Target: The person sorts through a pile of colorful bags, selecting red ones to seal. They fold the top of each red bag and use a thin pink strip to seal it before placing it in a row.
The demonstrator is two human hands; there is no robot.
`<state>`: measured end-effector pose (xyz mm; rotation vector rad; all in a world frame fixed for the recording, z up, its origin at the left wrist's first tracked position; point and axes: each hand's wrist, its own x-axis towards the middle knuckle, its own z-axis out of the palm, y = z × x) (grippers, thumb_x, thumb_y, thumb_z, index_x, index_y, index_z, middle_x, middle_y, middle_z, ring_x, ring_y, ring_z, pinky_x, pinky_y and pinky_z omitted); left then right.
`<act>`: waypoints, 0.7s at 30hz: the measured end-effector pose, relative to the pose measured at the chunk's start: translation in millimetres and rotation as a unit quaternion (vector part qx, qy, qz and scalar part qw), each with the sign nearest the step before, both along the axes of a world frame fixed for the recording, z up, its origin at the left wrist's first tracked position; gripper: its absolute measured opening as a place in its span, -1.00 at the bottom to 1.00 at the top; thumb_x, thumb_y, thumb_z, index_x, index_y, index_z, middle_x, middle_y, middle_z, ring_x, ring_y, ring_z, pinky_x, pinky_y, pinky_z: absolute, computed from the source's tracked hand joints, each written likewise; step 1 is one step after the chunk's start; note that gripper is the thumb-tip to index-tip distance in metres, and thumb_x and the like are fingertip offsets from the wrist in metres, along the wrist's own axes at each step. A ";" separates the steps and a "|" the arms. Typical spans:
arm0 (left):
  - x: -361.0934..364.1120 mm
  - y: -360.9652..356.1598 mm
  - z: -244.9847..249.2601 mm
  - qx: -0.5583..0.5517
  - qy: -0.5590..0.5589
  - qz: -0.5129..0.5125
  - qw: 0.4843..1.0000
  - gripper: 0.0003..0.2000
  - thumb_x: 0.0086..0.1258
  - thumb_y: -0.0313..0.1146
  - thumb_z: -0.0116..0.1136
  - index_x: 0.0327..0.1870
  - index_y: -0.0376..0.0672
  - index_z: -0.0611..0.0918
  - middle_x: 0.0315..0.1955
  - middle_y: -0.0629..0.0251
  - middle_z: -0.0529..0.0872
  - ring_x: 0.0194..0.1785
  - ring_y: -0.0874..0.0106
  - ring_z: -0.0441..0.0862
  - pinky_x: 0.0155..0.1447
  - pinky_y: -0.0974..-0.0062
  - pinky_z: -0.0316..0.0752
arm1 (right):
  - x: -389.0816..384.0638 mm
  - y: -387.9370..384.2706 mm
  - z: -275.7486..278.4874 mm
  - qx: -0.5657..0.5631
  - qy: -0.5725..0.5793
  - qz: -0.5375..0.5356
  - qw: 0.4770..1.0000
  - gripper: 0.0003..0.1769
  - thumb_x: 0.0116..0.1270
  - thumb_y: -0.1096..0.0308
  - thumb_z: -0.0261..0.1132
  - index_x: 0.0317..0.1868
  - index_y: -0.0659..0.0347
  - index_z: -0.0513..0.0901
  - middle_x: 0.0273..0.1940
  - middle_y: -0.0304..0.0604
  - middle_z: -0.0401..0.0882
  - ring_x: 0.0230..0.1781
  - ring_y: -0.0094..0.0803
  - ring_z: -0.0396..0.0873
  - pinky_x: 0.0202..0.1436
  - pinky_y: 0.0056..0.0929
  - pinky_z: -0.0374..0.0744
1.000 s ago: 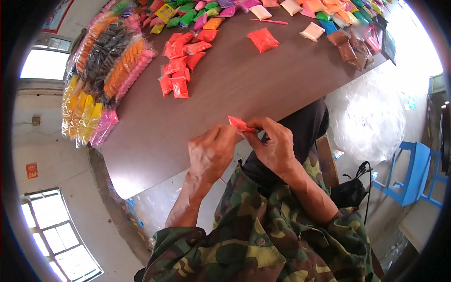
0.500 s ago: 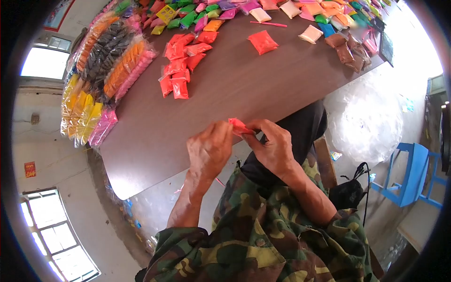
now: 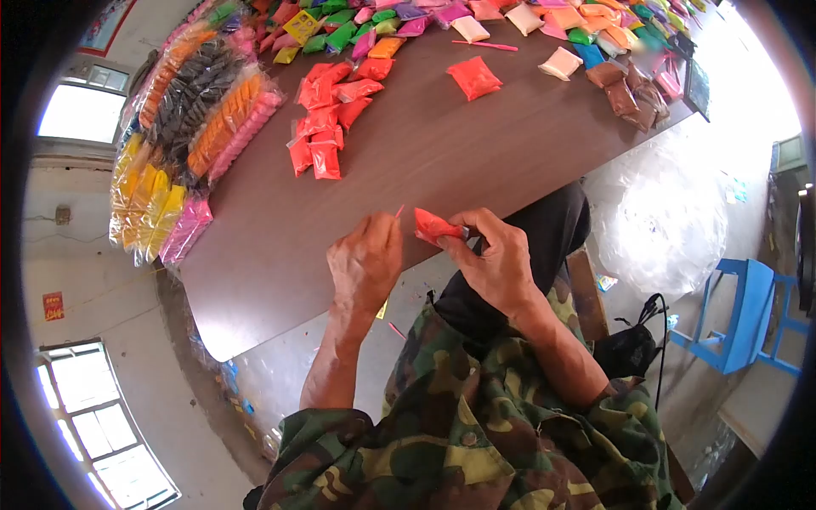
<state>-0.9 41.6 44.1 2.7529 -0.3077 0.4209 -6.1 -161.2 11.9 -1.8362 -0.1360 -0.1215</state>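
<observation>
My right hand [image 3: 497, 259] pinches a small red plastic packet [image 3: 435, 226] by its right end, above the table's near edge. To its left, my left hand [image 3: 365, 262] is closed, with a thin red strip [image 3: 399, 212] poking up from its fingertips. A gap separates the strip from the packet. Farther up the table lie a pile of similar red packets [image 3: 324, 119] and a single red packet [image 3: 474, 78] apart from them.
Bundles of colored packets in clear bags [image 3: 197, 119] line the table's [image 3: 255, 229] left side. Loose multicolored packets [image 3: 340, 36] spread along the back; brown packets [image 3: 633, 98] sit at the right. A large clear plastic bag [image 3: 659, 208] and a blue stool [image 3: 741, 314] stand at the right.
My left hand has moved left and slightly down, away from the packet, and the thin red strip now shows in its fingers. My right hand still holds the packet, almost in place.
</observation>
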 end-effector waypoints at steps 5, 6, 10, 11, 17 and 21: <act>-10.8 -20.9 9.6 -0.057 -0.038 -0.041 0.997 -0.85 0.51 -0.43 0.39 -0.29 -0.10 0.63 -0.43 0.22 0.70 -0.42 0.15 0.73 -0.37 0.15 0.60 | 5.2 5.2 -9.6 0.020 -0.010 -0.021 1.000 -0.73 0.37 0.35 0.65 -0.02 0.25 0.80 -0.19 0.05 0.87 -0.24 -0.09 0.89 -0.16 -0.25 0.74; -14.8 -29.4 9.6 -0.046 -0.026 -0.046 0.998 -0.86 0.52 -0.42 0.38 -0.28 -0.10 0.64 -0.42 0.22 0.71 -0.42 0.15 0.74 -0.37 0.15 0.60 | 5.6 5.4 -8.1 0.018 -0.001 -0.015 1.000 -0.73 0.37 0.35 0.65 -0.02 0.25 0.80 -0.19 0.05 0.87 -0.22 -0.09 0.89 -0.15 -0.25 0.75; -0.4 -7.7 -18.3 -0.006 -0.023 -0.003 1.000 -0.85 0.57 -0.38 0.35 -0.28 -0.10 0.64 -0.39 0.23 0.75 -0.40 0.11 0.76 -0.37 0.14 0.60 | 5.8 0.3 0.2 -0.006 0.029 -0.010 1.000 -0.73 0.37 0.34 0.64 -0.02 0.26 0.80 -0.19 0.05 0.87 -0.19 -0.09 0.90 -0.11 -0.25 0.76; 1.0 -0.8 -19.6 0.001 -0.019 0.022 1.000 -0.85 0.57 -0.38 0.35 -0.28 -0.10 0.64 -0.39 0.23 0.75 -0.40 0.11 0.76 -0.37 0.14 0.60 | 5.4 0.3 1.0 -0.014 0.035 -0.008 0.999 -0.72 0.37 0.34 0.64 -0.02 0.26 0.80 -0.19 0.05 0.87 -0.18 -0.09 0.91 -0.10 -0.25 0.77; -12.4 -24.1 -4.1 -0.071 -0.016 -0.021 0.997 -0.88 0.55 -0.38 0.39 -0.25 -0.10 0.68 -0.38 0.19 0.77 -0.40 0.07 0.77 -0.36 0.12 0.60 | 7.4 3.6 0.0 0.008 0.044 -0.011 0.999 -0.72 0.38 0.31 0.64 -0.02 0.26 0.81 -0.19 0.04 0.87 -0.19 -0.07 0.90 -0.10 -0.25 0.77; -1.8 -19.6 -8.1 -0.087 -0.013 -0.020 0.996 -0.87 0.54 -0.39 0.40 -0.26 -0.11 0.68 -0.39 0.20 0.77 -0.41 0.09 0.76 -0.36 0.12 0.59 | 6.6 2.0 -2.8 0.011 0.031 -0.014 0.999 -0.70 0.39 0.31 0.64 0.01 0.26 0.80 -0.17 0.05 0.88 -0.14 -0.09 0.91 -0.04 -0.26 0.79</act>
